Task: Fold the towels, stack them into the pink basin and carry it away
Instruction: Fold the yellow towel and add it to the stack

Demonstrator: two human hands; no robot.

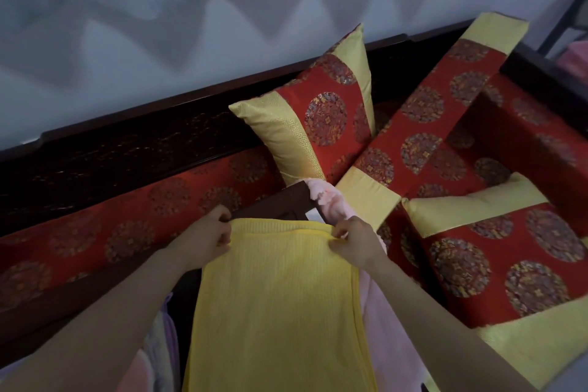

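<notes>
Yellow towel [280,296], centre of view, held by its upper edge and running down towards the camera. The left hand [206,232] takes the upper left corner and the right hand [356,242] the upper right. Each grip is narrow, with fingers and thumb pinched over the hem. Holding both corners at one height keeps the top edge taut and level, which probably serves to line up a fold. The right side edge seems to show more than one layer, so one fold may already be made. Whether the lower part hangs free or lies on something cannot be told.

A pink towel [378,312] lies beneath and to the right, touching the yellow one, and its far end is bunched by a dark wooden corner [280,204]. Lilac cloth [168,321] shows at the lower left, partly hidden by the forearm. The pink basin is not in view.

Beyond the hands stands a sofa with a red seat pad [127,216] and a carved wooden back [127,143]. A cushion [315,114] leans upright just behind the wooden corner. A long cushion [423,124] and a flat cushion [496,258] crowd the right side. Open room lies to the left along the seat pad, while to the right the towel edge would soon meet cushions.
</notes>
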